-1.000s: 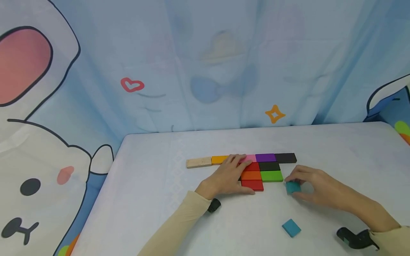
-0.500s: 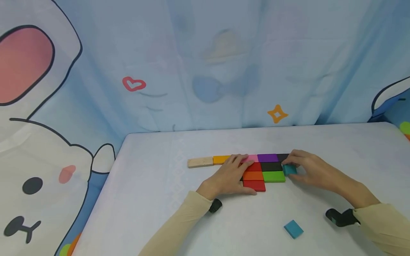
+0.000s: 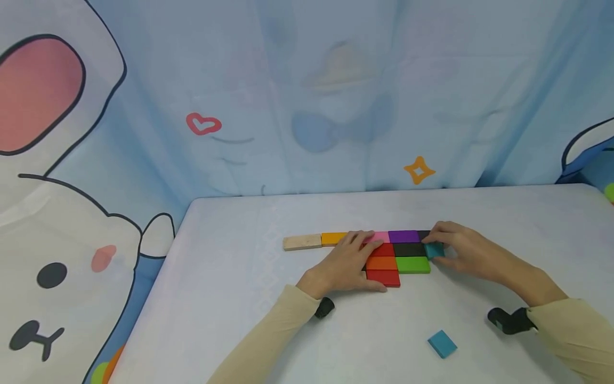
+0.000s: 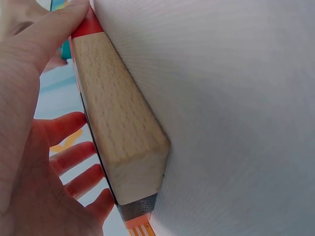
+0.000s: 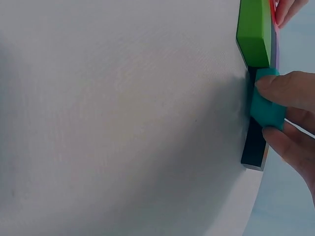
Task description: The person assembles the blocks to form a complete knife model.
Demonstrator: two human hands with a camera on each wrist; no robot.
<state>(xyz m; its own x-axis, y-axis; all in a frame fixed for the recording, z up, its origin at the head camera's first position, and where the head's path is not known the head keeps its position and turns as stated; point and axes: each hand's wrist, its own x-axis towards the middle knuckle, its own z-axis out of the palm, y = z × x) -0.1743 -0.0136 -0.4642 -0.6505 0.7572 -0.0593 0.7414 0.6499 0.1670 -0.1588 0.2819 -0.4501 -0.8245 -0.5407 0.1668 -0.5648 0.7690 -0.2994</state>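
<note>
My left hand (image 3: 341, 265) rests on the left part of a flat layout of coloured wooden blocks. Its fingers lie spread over the top, hiding several blocks, and in the left wrist view the thumb touches a red block (image 4: 89, 23) beyond a plain wooden block (image 4: 115, 98). With thumb and fingers, my right hand (image 3: 472, 252) pinches a small teal block (image 3: 435, 250) at the right end of the second row. That block sits beside a black block (image 3: 409, 249), above and right of a green block (image 3: 413, 265). In the right wrist view, the teal block (image 5: 268, 101) is before another black block (image 5: 254, 142).
A second teal block (image 3: 442, 344) lies alone near the front. The back row runs from a plain wooden block (image 3: 302, 242) through yellow, pink and purple (image 3: 403, 237) to black. A blue curtain (image 3: 336, 106) hangs behind the white table (image 3: 230, 266).
My right hand has carried the teal block away from me, from right of the green block to the second row's end beside the black block. My left hand has stayed in place.
</note>
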